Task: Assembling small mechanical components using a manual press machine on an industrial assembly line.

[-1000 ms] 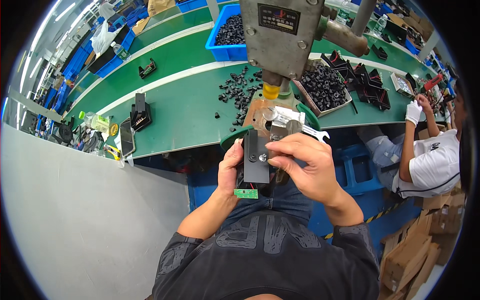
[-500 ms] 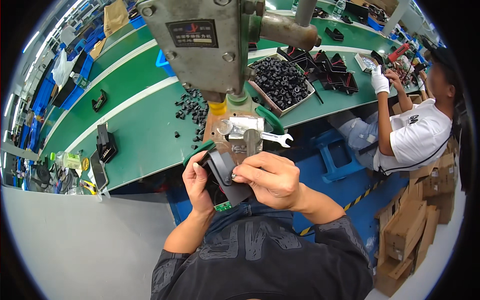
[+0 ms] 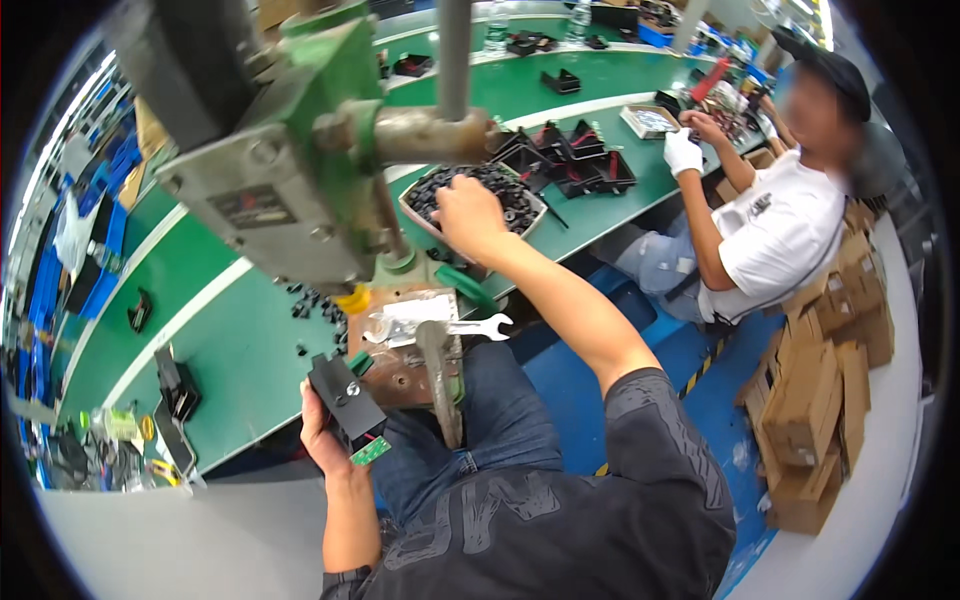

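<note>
My left hand is closed around a black plastic housing, held tilted beside the press base. A small metal fastener shows on its upper face, and a green circuit board hangs from its lower end by a red wire. My right hand reaches over a shallow box full of small black plastic caps. Its fingers bend down toward the caps, with the tips hidden, so I cannot see whether they pinch anything.
A green hand press stands between my arms, with an open-ended wrench on its base. Loose caps lie on the green bench. More black housings sit behind the box. A co-worker sits at right near cardboard boxes.
My right hand has left the housing and moved up to the box of caps. My left hand has carried the housing left and turned it. The head view has shifted.
</note>
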{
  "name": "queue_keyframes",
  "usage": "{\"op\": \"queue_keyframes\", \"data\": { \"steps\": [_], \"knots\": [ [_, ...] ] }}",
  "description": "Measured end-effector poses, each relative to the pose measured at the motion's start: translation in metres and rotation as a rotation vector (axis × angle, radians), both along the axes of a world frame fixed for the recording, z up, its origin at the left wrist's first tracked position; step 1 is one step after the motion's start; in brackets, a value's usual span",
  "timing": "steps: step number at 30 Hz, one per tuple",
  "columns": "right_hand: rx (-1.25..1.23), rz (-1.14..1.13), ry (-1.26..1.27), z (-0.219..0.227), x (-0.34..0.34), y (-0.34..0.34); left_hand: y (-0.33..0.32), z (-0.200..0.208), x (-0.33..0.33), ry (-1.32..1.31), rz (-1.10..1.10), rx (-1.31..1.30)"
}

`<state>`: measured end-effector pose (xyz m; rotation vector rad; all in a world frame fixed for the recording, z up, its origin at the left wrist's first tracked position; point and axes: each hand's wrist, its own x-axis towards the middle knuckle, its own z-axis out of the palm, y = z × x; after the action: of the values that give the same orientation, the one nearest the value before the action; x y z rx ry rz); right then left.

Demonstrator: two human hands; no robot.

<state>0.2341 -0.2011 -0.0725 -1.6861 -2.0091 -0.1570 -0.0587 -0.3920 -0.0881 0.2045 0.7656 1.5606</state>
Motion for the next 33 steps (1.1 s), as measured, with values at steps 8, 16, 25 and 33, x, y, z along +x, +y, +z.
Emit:
{"op": "queue_keyframes", "data": {
  "steps": [8,16,25,33],
  "knots": [
    [-0.028,-0.008,0.385,0.014,0.023,-0.001,0.004,0.002,-0.004,0.032,-0.166,0.158],
    [-0.399,0.323,1.465,0.085,-0.001,-0.137,-0.007,0.036,0.012,0.151,-0.234,0.245],
    [-0.615,0.481,1.716,0.088,-0.051,-0.206,-0.021,0.064,0.023,0.118,-0.246,0.215],
    [-0.706,0.554,1.731,0.084,-0.056,-0.213,-0.028,0.075,0.023,0.16,-0.227,0.247]
  ]
}}
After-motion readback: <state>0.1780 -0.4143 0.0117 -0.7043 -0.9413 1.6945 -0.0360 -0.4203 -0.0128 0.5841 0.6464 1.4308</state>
